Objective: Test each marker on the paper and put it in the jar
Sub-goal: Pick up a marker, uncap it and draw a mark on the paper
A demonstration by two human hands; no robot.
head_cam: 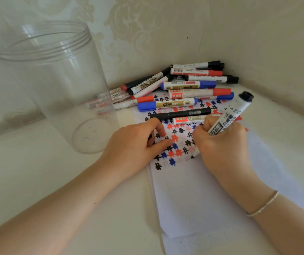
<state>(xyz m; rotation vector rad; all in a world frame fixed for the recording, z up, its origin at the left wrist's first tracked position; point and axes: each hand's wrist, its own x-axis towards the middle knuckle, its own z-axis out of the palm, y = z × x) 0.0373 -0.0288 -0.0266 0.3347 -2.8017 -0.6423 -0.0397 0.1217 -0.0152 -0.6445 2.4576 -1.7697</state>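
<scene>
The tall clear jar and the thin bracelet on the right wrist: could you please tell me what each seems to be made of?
The tall clear jar looks like transparent plastic, glossy: markers show through its wall and moulded thread ridges ring the mouth, though glass is possible. The thin bracelet looks like silvery metal, since it glints along its length.

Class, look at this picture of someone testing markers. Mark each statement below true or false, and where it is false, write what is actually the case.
1. The right hand holds a marker with its tip down on the paper. True.
2. The clear jar is full of markers. False: it looks empty; the markers seen through its wall lie behind it.
3. The left hand rests on the paper's edge. True.
4. The paper bears only black marks. False: the marks are black, red and blue.
5. The pile of markers lies in the far corner by the wall. True.
</scene>
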